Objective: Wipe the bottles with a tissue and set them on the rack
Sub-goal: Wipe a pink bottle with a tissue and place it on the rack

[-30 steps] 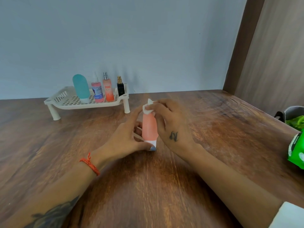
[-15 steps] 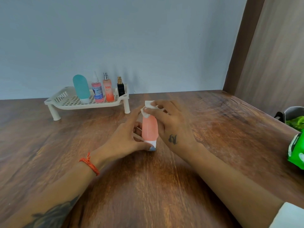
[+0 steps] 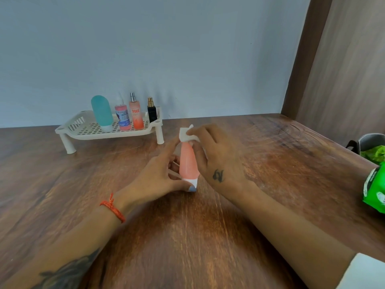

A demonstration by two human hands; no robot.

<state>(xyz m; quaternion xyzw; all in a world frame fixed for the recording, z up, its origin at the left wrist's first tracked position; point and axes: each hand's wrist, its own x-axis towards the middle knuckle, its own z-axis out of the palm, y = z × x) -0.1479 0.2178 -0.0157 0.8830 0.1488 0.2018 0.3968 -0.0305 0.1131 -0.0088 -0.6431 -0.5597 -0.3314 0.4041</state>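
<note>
pinching a tissue [image 3: 186, 135] on top of the orange bottle [image 3: 188, 163], my right hand [image 3: 216, 161] wipes; my left hand [image 3: 155, 178] grips its base. beyond, the rack [image 3: 83, 130] holds 4 bottles.

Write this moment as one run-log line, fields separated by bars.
step: wiping | left hand: holds orange bottle at base | right hand: presses tissue on top | rack: four bottles

Red thread bracelet [image 3: 113, 208] on left wrist; tattooed forearm; right hand [image 3: 216, 161] tattooed; white sleeve [image 3: 362, 274].
</note>
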